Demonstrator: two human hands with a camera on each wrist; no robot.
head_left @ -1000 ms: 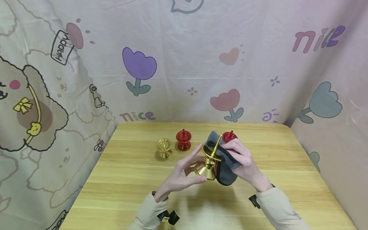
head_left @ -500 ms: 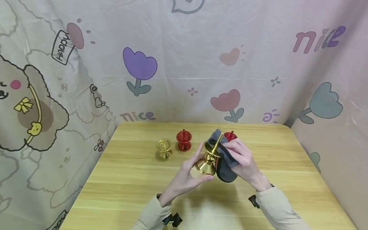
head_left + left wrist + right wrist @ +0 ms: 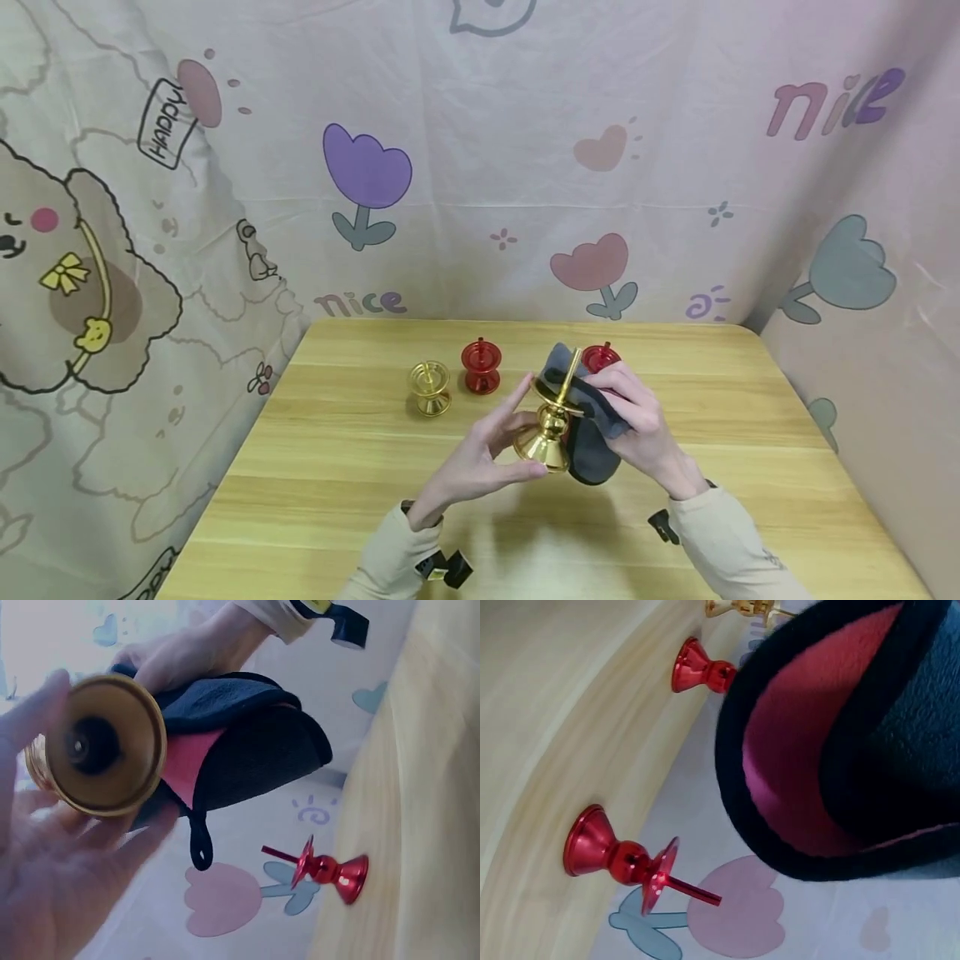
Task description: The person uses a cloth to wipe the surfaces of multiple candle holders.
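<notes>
My left hand [image 3: 480,467] grips a shiny gold candlestick [image 3: 542,448] above the table, thumb low on its flared base and fingers behind and up by the drip plate. The candlestick's thin spike tilts up to the right. A grey-blue cloth [image 3: 592,457] with black edging hangs from my right hand [image 3: 637,417], which pinches it against the drip plate and the spike. Pink lining shows on the cloth [image 3: 262,761] in the left wrist view, where the candlestick's hollow base [image 3: 135,784] faces the camera. Folds of cloth hide some of the right fingertips.
Further back on the wooden table [image 3: 330,467] stand a gold candlestick [image 3: 431,390] and a red candlestick [image 3: 481,367]. Another red candlestick [image 3: 600,356] stands behind the right hand, partly hidden; its spike shows fully in the right wrist view. A printed curtain [image 3: 465,167] hangs behind.
The left hand has raised the gold candlestick slightly, then lowered it again and shifted it a little right. The right hand stays nearly in place, the cloth shifting slightly against the drip plate.
</notes>
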